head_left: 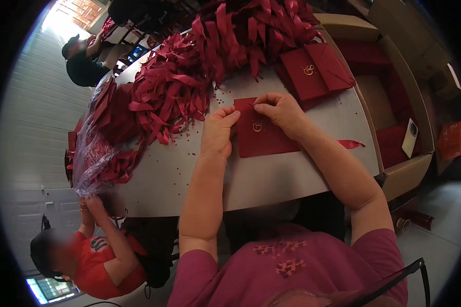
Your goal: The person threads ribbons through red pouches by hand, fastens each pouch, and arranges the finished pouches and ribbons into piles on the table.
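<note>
A flat red paper gift bag [266, 140] with a gold emblem lies on the table in front of me. My left hand [220, 128] pinches its upper left corner between thumb and fingers. At the bag's top edge, my right hand [279, 112] is closed in a pinch, and whatever sits between those fingertips is too small to make out. A red ribbon end [349, 144] shows on the table beyond my right forearm. Up and to the right, a stack of similar red bags [317, 71] with the gold emblem lies close to my right hand.
Large heaps of red ribbon [174, 82] cover the table's far side. Small red bits dot the grey tabletop [156, 176]. At right stands an open cardboard box [407, 176] with red bags and a phone [410, 138]. A person in red [107, 261] handles clear plastic [95, 153] at left.
</note>
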{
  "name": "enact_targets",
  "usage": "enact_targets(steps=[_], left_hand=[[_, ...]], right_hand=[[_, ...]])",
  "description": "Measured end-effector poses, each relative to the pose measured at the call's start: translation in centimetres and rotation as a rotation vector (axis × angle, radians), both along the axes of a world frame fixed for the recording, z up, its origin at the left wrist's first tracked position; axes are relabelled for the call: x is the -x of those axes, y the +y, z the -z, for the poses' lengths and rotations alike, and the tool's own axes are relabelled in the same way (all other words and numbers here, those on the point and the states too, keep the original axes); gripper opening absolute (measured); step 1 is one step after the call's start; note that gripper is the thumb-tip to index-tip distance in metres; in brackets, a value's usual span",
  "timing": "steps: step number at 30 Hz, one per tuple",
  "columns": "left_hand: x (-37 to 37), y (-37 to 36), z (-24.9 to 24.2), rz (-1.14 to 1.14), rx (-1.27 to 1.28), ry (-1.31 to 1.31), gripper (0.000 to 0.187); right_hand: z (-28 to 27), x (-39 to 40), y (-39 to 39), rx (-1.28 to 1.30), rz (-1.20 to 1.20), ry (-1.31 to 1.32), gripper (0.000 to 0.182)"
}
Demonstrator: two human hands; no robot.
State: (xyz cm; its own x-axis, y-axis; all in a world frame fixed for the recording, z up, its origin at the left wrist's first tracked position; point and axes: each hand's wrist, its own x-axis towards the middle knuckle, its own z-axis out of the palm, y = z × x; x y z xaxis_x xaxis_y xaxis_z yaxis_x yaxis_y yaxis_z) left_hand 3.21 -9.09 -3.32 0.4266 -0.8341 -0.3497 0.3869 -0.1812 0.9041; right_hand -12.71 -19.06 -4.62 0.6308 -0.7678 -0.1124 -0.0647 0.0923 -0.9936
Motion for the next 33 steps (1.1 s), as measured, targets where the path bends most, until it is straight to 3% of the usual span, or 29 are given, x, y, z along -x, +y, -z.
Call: enact_targets(steps=[2,8,20,33], left_hand=[[0.1,0.3,0.0,0.07,0.073,0.197,0.017],[0.9,1.0,-0.3,0.054,0.122,0.303,0.017],[1.2,1.1,-0.9,0.145,0.215,0.402,0.019],[1.4,1.2,0.3,0.097,0.272,0.402,0.011]], right_hand=[[0.9,-0.4,-0.1,0.021,0.023,-0.117,0.011],[-1.7,0.5,0.5,-0.178,-0.017,-0.086,0.012],[-2.3,1.1,0.9,-0.136,-0.067,-0.085,0.016],[-2.0,1.0,0.8,-0.115,-0.093,-0.069,0.013]])
